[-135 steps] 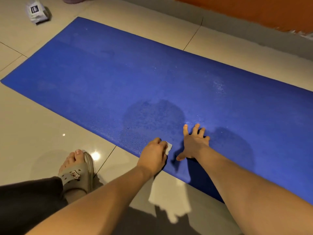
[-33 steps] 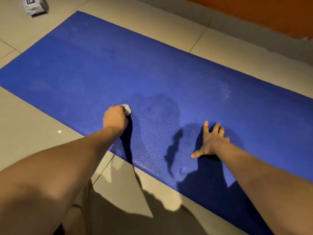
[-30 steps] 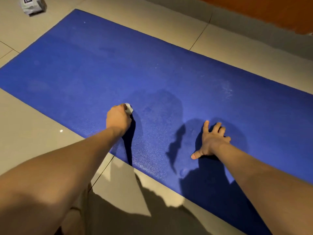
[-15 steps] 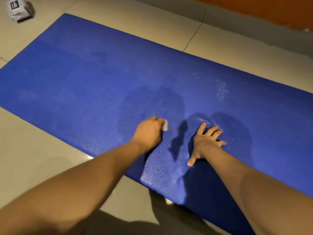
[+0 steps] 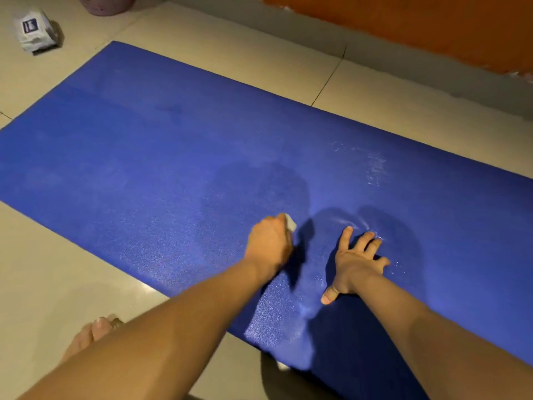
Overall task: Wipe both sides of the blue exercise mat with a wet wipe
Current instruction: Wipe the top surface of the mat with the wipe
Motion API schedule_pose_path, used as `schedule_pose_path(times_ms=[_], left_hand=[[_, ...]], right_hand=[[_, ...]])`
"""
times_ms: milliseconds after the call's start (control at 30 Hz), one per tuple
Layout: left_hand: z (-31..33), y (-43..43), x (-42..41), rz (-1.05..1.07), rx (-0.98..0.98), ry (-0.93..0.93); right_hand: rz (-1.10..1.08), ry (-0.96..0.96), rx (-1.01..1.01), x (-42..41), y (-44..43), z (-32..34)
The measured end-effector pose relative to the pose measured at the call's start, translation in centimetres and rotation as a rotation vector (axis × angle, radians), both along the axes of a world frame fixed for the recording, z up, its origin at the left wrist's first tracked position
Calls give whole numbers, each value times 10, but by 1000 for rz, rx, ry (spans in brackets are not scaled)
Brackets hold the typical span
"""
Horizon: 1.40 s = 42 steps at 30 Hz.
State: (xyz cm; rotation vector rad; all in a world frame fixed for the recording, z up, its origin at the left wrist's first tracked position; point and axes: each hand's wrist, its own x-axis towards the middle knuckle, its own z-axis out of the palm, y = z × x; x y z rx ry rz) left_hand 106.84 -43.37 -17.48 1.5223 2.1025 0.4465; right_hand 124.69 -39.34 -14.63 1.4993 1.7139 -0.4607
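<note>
The blue exercise mat lies flat on the tiled floor and runs from upper left to lower right. My left hand grips a small folded white wet wipe and presses it on the mat near the front edge; only a corner of the wipe shows past the knuckles. Just to its right, my right hand rests on the mat with fingers spread and the palm down. Wet streaks shine on the mat beyond the right hand.
A white wipes packet lies on the tiles at the far left corner, with a purple round container beside it. A grey skirting and orange wall run behind the mat. My toes show at lower left.
My left hand has slid the wipe from the left part of the mat rightwards, close to my right hand. The right hand has stayed planted on the mat.
</note>
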Motion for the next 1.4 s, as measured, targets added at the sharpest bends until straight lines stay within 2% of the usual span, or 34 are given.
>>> schedule_pose_path(times_ms=[100,167,267,367,467,567,733,867,933,1000,1067,1167,1300,1400], left_hand=[[2,-2,15,-219,-12,68],[6,4,-2,-242,-11,157],[12,16,-50,-107,10,247],[15,25,-102,120,-9,300],[9,35,-126,290,-29,256],[6,39,-111,323,11,164],[2,39,-37,143,52,14],[0,23,20,-143,26,-122],[1,19,19,-247,43,-121],[1,19,-1,-278,77,-43],[0,26,-32,-223,109,66],[3,39,-87,19,115,140],[-3,53,-123,366,73,68],[-3,54,-92,393,100,26]], right_hand=[[-5,-3,-2,-1,0,1],[1,-3,-2,0,0,1],[7,-1,-1,1,0,0],[5,8,-2,1,0,0],[-2,5,-6,0,0,1],[-8,1,-10,-1,1,0],[-13,-4,-14,-3,2,1],[-22,-1,-2,-4,2,1],[-30,3,0,-4,1,1],[-23,5,2,-3,1,1],[-14,8,3,-3,1,1],[-1,5,10,-1,1,0],[-4,4,9,-2,1,0],[-8,1,7,-4,1,2]])
